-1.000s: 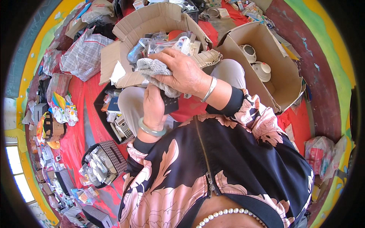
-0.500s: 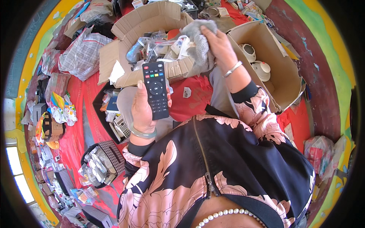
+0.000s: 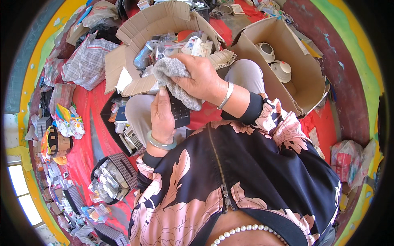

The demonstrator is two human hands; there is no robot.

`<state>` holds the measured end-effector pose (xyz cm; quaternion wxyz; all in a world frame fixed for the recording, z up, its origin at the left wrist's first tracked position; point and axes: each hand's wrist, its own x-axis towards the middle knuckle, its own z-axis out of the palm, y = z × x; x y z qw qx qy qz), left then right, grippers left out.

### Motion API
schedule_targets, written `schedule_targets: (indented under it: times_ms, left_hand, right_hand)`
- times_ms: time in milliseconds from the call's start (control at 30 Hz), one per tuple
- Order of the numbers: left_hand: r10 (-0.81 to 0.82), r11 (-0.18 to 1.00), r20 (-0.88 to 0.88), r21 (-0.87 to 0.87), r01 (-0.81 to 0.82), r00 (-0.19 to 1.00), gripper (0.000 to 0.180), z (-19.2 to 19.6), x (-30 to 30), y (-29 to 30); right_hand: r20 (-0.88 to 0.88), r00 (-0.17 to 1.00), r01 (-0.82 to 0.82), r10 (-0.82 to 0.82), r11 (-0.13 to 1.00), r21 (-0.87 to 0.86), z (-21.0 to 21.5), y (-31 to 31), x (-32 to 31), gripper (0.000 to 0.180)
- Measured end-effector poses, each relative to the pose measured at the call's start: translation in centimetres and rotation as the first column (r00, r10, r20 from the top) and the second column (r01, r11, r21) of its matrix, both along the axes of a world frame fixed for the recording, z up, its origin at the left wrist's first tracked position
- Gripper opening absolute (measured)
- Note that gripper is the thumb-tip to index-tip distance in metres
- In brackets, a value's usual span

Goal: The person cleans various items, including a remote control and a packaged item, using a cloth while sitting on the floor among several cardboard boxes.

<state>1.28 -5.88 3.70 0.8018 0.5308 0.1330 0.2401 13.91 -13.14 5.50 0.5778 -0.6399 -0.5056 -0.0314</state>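
A black remote control [image 3: 180, 114] is gripped in my left hand [image 3: 162, 112], thumb along its left edge. My right hand [image 3: 203, 78] is closed on a grey cloth [image 3: 174, 78], which lies over the remote's upper part and hides most of its buttons. Only the lower keys show below the cloth. Just beyond my hands stands an open cardboard box [image 3: 154, 22] holding a jumble of small items, among them a blue bottle-like thing [image 3: 142, 57] and white pieces in clear plastic.
To the right, another cardboard box [image 3: 301, 88] contains two white bowl-shaped things [image 3: 281, 71]. A black bin [image 3: 110, 108] with a calculator-like device sits by my left knee. Farther left are a checked basket [image 3: 121, 168] of packets and a plaid bag [image 3: 88, 61] on red sheeting.
My right hand has come down and left with the cloth, from beside the right box onto the remote. My left hand still holds the remote, now partly covered.
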Motion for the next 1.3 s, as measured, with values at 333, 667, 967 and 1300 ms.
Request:
schedule_targets:
  times_ms: [333, 667, 967, 1300]
  left_hand:
    - [-0.092, 0.956, 0.063, -0.275, 0.106, 0.994, 0.055, -0.1, -0.7, 1.2]
    - [-0.426, 0.420, 0.243, -0.801, 0.428, 0.872, 0.042, -2.4, 0.3, 1.3]
    - [-0.460, 0.742, -0.033, -0.562, 0.364, 0.887, 0.052, -1.2, 0.1, 2.1]
    - [-0.296, 0.765, 0.140, -0.558, 0.322, 0.945, 0.051, -2.1, 1.0, 2.4]
  right_hand:
    - [-0.918, 0.310, -0.177, 0.248, 0.964, 0.201, -2.7, -1.0, 4.7, 0.033]
    - [-0.428, 0.746, -0.486, 0.510, 0.857, 0.173, -1.5, 0.0, 1.0, 0.042]
    - [-0.258, 0.955, -0.210, 0.144, 0.945, -0.250, -1.7, 0.0, 2.9, 0.035]
    - [-0.449, 0.893, 0.117, -0.034, 0.980, 0.159, -1.4, 0.2, 6.1, 0.037]
